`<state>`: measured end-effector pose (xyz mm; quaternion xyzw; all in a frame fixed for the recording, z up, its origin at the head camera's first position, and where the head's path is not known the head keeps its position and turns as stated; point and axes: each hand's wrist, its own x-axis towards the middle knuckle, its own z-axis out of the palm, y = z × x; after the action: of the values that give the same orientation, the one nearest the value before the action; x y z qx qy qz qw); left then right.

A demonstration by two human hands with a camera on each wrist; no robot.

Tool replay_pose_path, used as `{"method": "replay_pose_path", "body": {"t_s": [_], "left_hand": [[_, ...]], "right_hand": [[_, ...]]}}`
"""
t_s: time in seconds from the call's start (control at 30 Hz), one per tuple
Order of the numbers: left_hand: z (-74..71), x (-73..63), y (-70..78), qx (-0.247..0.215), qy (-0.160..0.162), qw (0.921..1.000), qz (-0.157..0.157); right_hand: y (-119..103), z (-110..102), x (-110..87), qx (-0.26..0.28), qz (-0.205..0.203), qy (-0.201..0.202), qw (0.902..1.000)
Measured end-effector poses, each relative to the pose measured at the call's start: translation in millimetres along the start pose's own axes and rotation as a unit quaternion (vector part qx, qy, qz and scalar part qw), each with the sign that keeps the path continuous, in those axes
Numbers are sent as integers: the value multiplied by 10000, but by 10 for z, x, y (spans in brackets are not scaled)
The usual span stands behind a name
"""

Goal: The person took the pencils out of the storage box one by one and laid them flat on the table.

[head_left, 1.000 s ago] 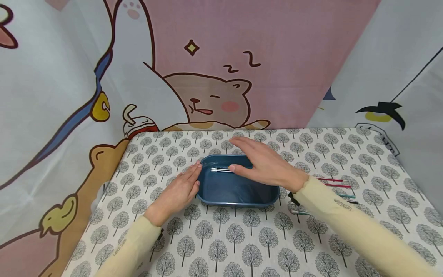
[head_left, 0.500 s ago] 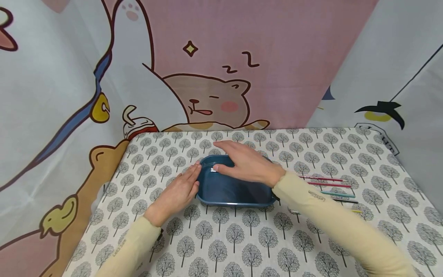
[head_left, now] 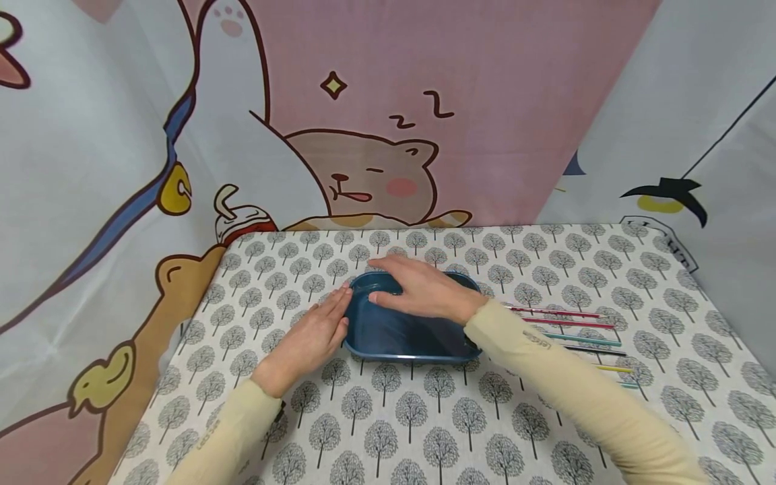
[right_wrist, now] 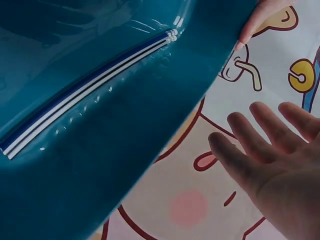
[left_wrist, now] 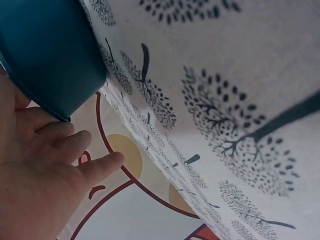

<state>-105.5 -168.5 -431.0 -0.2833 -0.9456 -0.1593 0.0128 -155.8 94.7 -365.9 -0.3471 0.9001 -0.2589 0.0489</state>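
Observation:
A dark blue rectangular tray (head_left: 412, 337) sits on the tree-print cloth. My left hand (head_left: 306, 343) touches its left end, fingers stretched out along the rim; the left wrist view shows the fingertips against the tray's outer wall (left_wrist: 65, 75). Over the tray's far side is my right hand (head_left: 424, 289), its fingers extended and spread. In the right wrist view, no object shows between those fingers (right_wrist: 240, 155). Slim pencils (right_wrist: 90, 92), dark blue and white-striped, lie side by side on the tray's bottom; the right hand hides them in the head view.
Right of the tray, several more pencils (head_left: 570, 323) lie spread in a row, red, teal, black and yellow among them, partly covered by the right sleeve (head_left: 545, 357). A cartoon-print curtain (head_left: 497, 101) hangs behind the table and at both sides.
My right hand has moved left over the tray and slightly down, covering the pencils inside. Its sleeve has uncovered more of the pencils on the cloth. The left hand has stayed put.

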Motion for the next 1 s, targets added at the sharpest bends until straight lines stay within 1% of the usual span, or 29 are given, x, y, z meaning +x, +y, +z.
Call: {"method": "replay_pose_path", "body": {"t_s": [0.2,0.37,0.6,0.8,1.0], "left_hand": [[-5,6,1,-15,3,10000,15],[-2,5,-4,-29,18,10000,6],[7,2,-8,21,25,10000,24],[3,4,-5,27,-6,10000,16],[1,3,-1,32,-60,10000,-14]], "right_hand": [[51,64,28,0,-189,-346,9992],[90,109,69,27,-232,-466,9986],[163,212,126,-23,-23,-678,9977],[252,300,131,33,191,-789,9967],[311,364,130,13,307,-931,9952]]}}
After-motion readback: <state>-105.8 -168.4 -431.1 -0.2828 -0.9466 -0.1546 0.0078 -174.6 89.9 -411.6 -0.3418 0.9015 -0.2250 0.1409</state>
